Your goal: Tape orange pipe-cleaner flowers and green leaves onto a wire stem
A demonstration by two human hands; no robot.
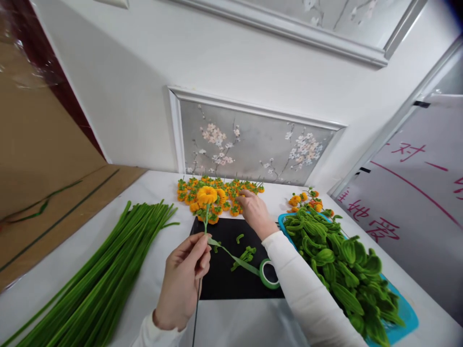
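Pinched in my left hand [188, 274] is a thin wire stem wrapped in green tape, with an orange fuzzy flower [207, 195] upright on top. Green floral tape [235, 258] runs from my left fingertips to its roll [269, 273], which lies on a black mat [231, 286]. My right hand [256, 212] reaches over the back of the mat to a pile of small orange flowers [191, 196] with green stems. Its fingers are bent together at the pile, and what they grip, if anything, is hidden.
Short green fuzzy pieces [246, 258] lie on the mat. Long green chenille stems [119, 265] spread across the table's left side. A blue basket [407, 323] of green fuzzy leaves stands at right, with more orange flowers [306, 198] behind it. A wall borders the table's back.
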